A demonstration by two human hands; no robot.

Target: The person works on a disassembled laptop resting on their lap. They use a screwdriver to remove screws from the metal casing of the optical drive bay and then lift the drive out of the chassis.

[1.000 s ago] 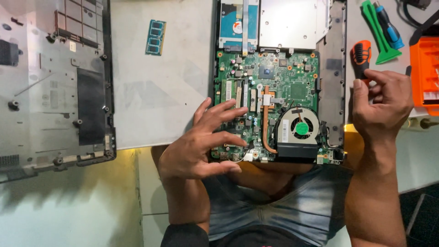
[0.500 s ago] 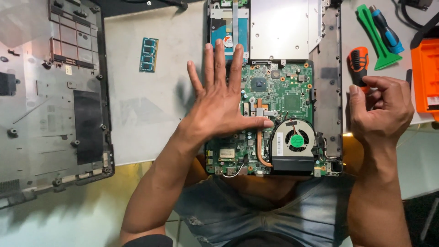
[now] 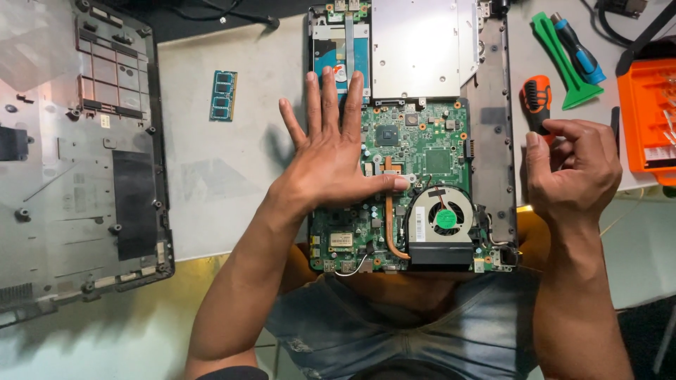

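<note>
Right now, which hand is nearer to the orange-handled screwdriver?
Right. The right hand is curled just below the orange-handled screwdriver, fingers almost on it; the left hand lies flat on the green circuit board, well away.

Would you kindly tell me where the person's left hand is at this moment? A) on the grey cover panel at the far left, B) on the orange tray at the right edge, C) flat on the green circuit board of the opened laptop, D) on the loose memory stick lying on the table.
C: the left hand lies spread, palm down, on the green circuit board, thumb reaching toward the fan.
</note>
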